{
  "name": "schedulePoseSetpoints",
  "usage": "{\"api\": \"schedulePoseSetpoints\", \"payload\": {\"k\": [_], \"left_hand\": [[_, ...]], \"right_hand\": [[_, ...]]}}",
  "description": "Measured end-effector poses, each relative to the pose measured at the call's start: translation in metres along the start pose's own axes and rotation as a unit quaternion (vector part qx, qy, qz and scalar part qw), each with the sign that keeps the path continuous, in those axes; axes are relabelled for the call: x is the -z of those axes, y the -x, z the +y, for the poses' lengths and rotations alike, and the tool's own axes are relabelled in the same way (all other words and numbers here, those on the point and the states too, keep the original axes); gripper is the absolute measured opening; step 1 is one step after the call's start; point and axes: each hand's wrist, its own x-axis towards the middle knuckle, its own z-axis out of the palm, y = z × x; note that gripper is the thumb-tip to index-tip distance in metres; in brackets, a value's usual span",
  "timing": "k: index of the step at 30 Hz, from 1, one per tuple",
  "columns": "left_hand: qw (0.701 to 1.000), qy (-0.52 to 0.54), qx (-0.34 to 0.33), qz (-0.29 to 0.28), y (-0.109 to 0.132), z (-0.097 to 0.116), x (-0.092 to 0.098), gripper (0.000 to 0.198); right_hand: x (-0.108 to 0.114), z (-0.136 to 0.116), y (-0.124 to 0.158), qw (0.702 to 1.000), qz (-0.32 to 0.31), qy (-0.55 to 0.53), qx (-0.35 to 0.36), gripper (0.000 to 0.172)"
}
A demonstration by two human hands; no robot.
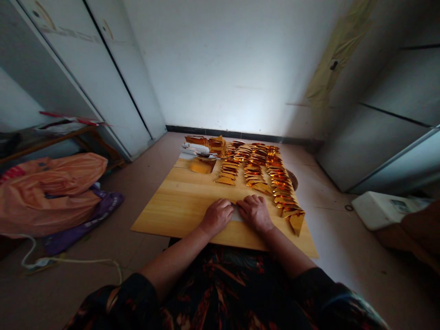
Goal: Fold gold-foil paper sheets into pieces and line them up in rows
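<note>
My left hand (218, 216) and my right hand (255, 212) rest close together on a wooden board (172, 197), near its front edge. Fingers of both are curled and pressed down on a pale sheet of paper (236, 216), which shows between them. Much of the sheet lies hidden beneath my hands; a thin dark edge shows at the fingertips. Past them, several rows of folded gold foil papers (254, 169) overlap one another. One larger folded gold piece (296, 222) lies at the near end of the right row.
At the board's back left are a white packet (195, 148), stacked gold papers (216, 144) and a yellow-orange patch (202, 166). An orange bag (55, 192) lies on the left floor beside a pale cord (85, 261). A white box (381, 210) stands right.
</note>
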Motion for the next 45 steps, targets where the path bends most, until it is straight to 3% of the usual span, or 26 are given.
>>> {"api": "schedulePoseSetpoints", "payload": {"k": [7,12,22,30,38,41,45], "left_hand": [[0.998,-0.035,0.015,0.047,0.006,0.004,0.003,0.011],[0.993,-0.091,-0.007,0.071,0.004,0.008,0.009,0.027],[0.996,-0.082,-0.02,-0.007,0.003,0.007,0.01,0.014],[0.998,-0.061,-0.02,-0.023,0.002,0.001,0.007,0.017],[0.996,-0.067,0.018,-0.06,-0.008,-0.018,0.017,0.017],[0.996,-0.056,0.025,-0.063,-0.006,-0.02,0.019,0.027],[0.997,-0.047,0.034,-0.049,-0.005,-0.017,0.017,0.023]], "right_hand": [[-0.002,-0.002,0.006,0.999,-0.011,0.029,0.009,0.024],[-0.001,-0.002,0.006,0.999,-0.016,0.034,0.012,0.024],[0.01,0.001,0.012,0.999,-0.034,-0.021,0.017,0.019],[0.017,0.014,0.032,0.997,-0.021,-0.048,0.058,0.02],[0.012,0.008,0.01,0.997,-0.049,-0.054,0.032,0.025],[0.009,0.008,0.003,0.996,-0.041,-0.073,0.018,0.019],[0.006,0.009,0.001,0.996,-0.019,-0.083,0.022,0.018]]}}
